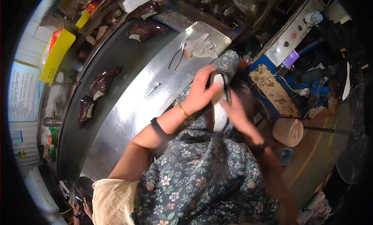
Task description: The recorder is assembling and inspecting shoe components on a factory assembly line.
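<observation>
A dark brown shoe [220,117] lies sole up across my lap, its underside white with a dark strip along the right edge. My left hand [200,91] grips the shoe's far end, thumb over the sole and fingers round the left side. At the sole's right edge is my right hand [237,114], smeared by motion, so its grip is unclear. A floral cloth [182,166] covers my front and lap. To the left, a metal tabletop [128,112] carries pliers [178,58], a pale work glove [202,48] and a small slim metal piece [154,88].
Brown shoes [104,82] sit on a dark curved belt [72,151] beyond the tabletop. On the right stands a blue machine with a button panel [289,34]. A beige tub [287,131] and a small bluish container [284,155] are on the floor. Another person's hands [79,209] show lower left.
</observation>
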`<state>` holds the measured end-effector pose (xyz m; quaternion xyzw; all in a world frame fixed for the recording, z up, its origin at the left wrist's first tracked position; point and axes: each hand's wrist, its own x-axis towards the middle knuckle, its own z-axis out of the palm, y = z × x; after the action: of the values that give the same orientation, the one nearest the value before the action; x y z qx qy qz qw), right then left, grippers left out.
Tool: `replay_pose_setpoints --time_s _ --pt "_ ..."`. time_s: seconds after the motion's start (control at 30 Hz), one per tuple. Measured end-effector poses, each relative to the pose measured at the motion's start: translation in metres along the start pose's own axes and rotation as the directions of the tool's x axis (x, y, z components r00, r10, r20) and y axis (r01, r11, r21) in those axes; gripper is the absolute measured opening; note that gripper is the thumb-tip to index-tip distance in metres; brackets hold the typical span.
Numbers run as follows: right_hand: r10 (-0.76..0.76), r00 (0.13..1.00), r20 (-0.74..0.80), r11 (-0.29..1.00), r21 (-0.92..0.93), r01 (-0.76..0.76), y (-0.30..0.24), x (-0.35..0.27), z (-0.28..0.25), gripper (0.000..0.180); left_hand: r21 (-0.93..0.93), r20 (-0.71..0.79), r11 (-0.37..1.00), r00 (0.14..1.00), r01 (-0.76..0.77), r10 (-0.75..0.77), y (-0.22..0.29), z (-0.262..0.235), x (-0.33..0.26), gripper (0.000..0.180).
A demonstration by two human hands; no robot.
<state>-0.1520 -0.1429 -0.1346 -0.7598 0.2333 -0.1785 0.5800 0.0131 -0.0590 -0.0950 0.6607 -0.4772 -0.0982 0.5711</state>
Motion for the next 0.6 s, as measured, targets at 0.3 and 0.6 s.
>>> replay_pose_setpoints --time_s 0.3,0.6 --pt "0.437 0.879 0.192 0.665 0.588 -0.460 -0.037 0.010 -0.027 0.041 -0.272 0.418 0.774 0.795 0.572 -0.440 -0.039 -0.012 0.019 0.042" --pt "-0.002 0.997 0.080 0.763 -0.644 0.053 -0.020 0.023 -0.007 0.038 -0.210 0.486 0.747 0.731 0.630 -0.480 -0.047 0.004 0.023 0.043"
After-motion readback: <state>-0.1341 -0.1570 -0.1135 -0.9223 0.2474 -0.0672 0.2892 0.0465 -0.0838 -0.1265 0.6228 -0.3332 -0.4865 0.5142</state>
